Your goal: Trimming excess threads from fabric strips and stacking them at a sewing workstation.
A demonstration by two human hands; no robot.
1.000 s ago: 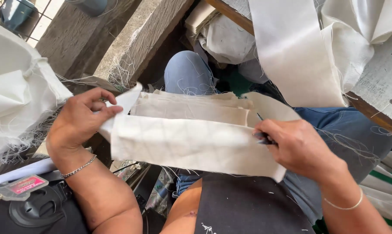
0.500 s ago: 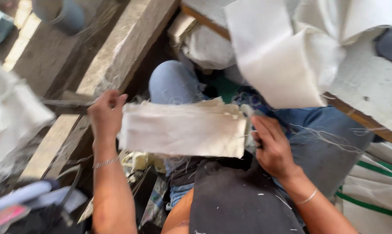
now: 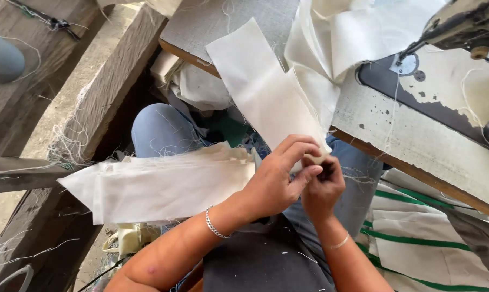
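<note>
Head view — 1 camera, looking down over the lap.

Item 1: left hand, chain bracelet at the wrist, fingers curled and pinching the lower end of the hanging cloth strip. We count it as grasping.

Item 2: right hand, thin band at the wrist, tucked just under the left and touching it; fingers closed on the same strip end. What else sits inside that fist we cannot tell.

Item 3: hanging cloth strip, cream, frayed edges. Its long axis runs from the table edge at upper left down to both hands at lower right, so the free length lies up and away from the hands. Both hands meet at its lower tip — neither is clearly nearer.

Item 4: folded cloth stack, cream, lying across the lap on the jeans, long axis left to right; its right end tucks behind the left forearm.

Item 5: sewing machine, upper right, on a worn white table, well apart from the hands.

Item 6: white cloth with green stripes, lower right, beside the right forearm.

Item 7: loose threads on the wooden beams, left.
</note>
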